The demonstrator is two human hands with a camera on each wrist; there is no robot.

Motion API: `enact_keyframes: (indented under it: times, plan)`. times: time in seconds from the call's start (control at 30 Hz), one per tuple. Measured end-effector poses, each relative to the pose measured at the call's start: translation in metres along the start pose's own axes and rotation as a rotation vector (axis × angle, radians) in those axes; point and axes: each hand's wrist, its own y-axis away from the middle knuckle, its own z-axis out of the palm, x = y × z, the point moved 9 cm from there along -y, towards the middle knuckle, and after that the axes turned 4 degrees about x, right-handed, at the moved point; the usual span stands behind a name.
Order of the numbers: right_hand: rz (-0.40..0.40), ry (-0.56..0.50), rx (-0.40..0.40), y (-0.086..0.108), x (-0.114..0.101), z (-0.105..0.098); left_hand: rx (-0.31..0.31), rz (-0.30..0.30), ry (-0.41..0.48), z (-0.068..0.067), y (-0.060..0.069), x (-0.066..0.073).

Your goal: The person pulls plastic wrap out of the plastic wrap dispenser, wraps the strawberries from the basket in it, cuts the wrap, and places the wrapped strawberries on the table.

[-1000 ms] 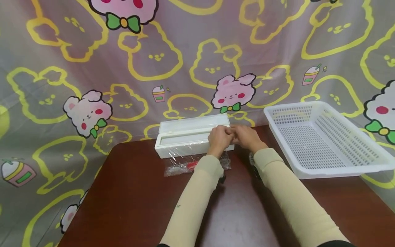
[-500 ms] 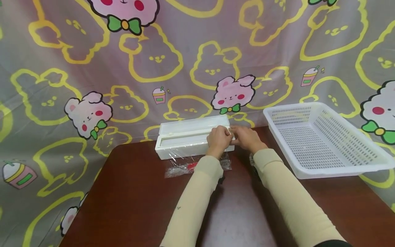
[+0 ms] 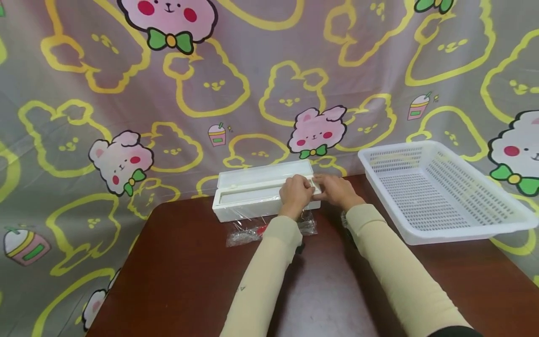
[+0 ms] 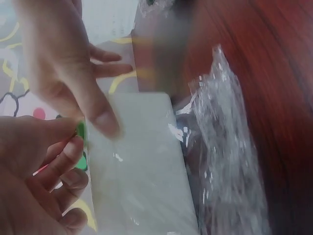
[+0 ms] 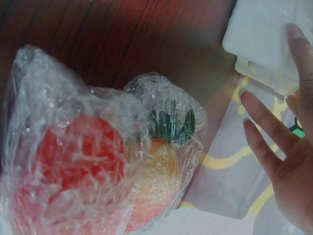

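Note:
A long white cling film box lies at the table's back edge, lid raised. Clear film drapes over its front, crumpled on the table, with something red underneath. My left hand is at the box's right end, fingers curled, thumb and index close together at the top edge; anything between them is too blurred to tell. My right hand holds that end, thumb on the front face, two fingers stretched out. Close to the right wrist view are a film-wrapped red thing and a yellow-orange, fruit-like thing with green leaves.
To the right a white perforated plastic basket stands tilted on the dark red-brown table. Directly behind the box hangs a patterned curtain.
My left hand has shifted slightly left, away from the right hand, which stays at the box's end. The head view has tilted up a little.

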Motion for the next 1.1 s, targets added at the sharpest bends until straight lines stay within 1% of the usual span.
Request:
enact_keyframes:
  times: [0.17,0.27,0.4,0.5,0.63,0.87,0.97,1.03,1.1]
  plan:
    - [-0.007,0.034,0.008,0.000,-0.001,0.001,0.009,-0.009,-0.003,-0.003,0.002,-0.009]
    - [-0.013,0.028,0.009,0.000,-0.001,0.001,0.000,-0.005,0.003,-0.004,0.003,-0.012]
    - [-0.021,0.021,0.005,0.000,-0.002,0.001,0.009,-0.020,0.002,-0.010,0.005,-0.019]
    - [-0.012,0.023,0.014,0.000,-0.001,0.001,0.020,-0.037,0.004,-0.017,0.006,-0.028]
    - [-0.012,0.007,0.009,-0.001,-0.002,0.003,0.014,-0.052,0.001,-0.021,0.007,-0.039]
    - [0.000,-0.003,-0.014,-0.003,-0.001,0.009,0.022,-0.050,-0.016,-0.025,0.010,-0.046]
    - [0.001,-0.008,-0.016,-0.002,-0.001,0.008,0.027,-0.036,-0.016,-0.027,0.010,-0.048]
    - [0.000,-0.016,-0.014,-0.001,-0.001,0.005,0.033,-0.029,-0.014,-0.030,0.009,-0.051]
    - [0.002,-0.020,-0.013,0.000,0.001,0.003,0.039,-0.033,-0.003,-0.034,0.009,-0.057]
